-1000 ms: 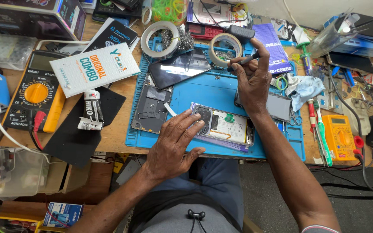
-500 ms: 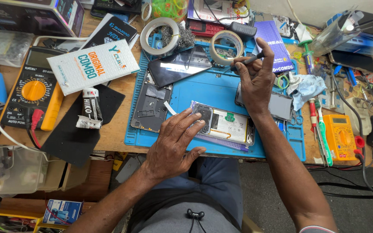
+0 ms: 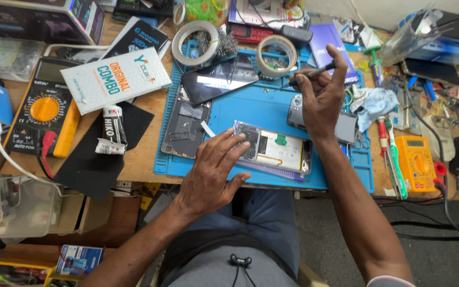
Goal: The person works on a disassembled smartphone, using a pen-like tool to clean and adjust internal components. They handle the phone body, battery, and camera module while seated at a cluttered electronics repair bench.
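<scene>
Right hand (image 3: 321,98) now raised, fingers (image 3: 340,61) pinching tool (image 3: 312,73).

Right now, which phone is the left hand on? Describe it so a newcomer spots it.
Start at the blue mat in the middle of the bench. At its near edge lies an opened phone under the left hand. Unlike the dark back cover to its left, it shows a pale battery and a small green part.

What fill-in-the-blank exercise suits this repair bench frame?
1. The left hand presses on an opened ____ lying on the mat.
2. The right hand holds a thin dark tool above the ____ repair mat.
3. The yellow multimeter lies to the ____ of the mat.

Missing: phone; blue; right
</scene>
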